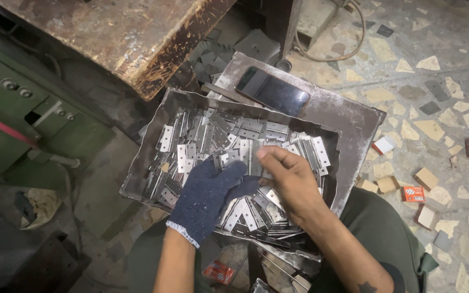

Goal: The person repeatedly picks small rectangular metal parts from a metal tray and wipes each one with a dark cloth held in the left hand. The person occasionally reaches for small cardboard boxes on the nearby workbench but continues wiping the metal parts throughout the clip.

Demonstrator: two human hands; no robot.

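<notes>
A dented metal tray (153,141) rests on my lap, filled with several small shiny metal hinges (207,135). My left hand (210,192), in a dark blue knit glove, lies over the hinges near the tray's front, fingers curled against the pile. My bare right hand (291,182) sits just beside it, fingers pinched on a hinge (253,163) at the middle of the tray. Both hands touch each other above the heap.
A dark phone (272,91) lies on a metal box (348,116) behind the tray. A rusty bench (137,32) and green machine (12,103) stand at left. Small cardboard boxes (413,192) are scattered on the terrazzo floor at right.
</notes>
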